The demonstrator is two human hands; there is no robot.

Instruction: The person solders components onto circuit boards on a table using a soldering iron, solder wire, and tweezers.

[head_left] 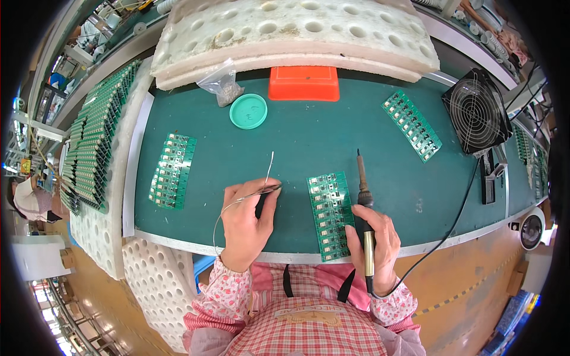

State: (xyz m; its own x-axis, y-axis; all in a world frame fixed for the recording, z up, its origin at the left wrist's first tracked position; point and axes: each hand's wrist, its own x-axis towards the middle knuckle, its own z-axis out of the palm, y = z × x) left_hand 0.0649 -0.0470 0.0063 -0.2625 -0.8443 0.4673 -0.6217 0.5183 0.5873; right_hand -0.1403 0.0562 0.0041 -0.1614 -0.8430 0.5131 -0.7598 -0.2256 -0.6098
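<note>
Left hand (244, 222): grip narrowed to a pinch on a thin solder wire (268, 172), thumb and fingertips closed around it; the wire's free end rises toward the far side of the desk, and its slack loops back past the wrist.
Right hand (374, 243): grip wrapped around the dark handle of a soldering iron (363, 202), held like a pen, tip pointing away from the person and lifted just beyond the board's far right corner.
Circuit board panel (330, 215): green strip of small repeated units, lying flat on the green desk (309, 148) between the two hands, its near end at the desk's front edge.
Second panel (173, 171): same kind, left of the left hand, well apart from it.
Third panel (412, 124): far right, lying askew near a small black fan (477, 111).
Far side: round teal lid (248, 111), orange tray (304, 83), clear plastic bag (221, 86), white foam block (297, 35) with holes.
Left edge: rack of stacked green boards (92, 142) on white foam.
Cord (454, 222): black, running from the iron across the desk's front edge toward the fan.
</note>
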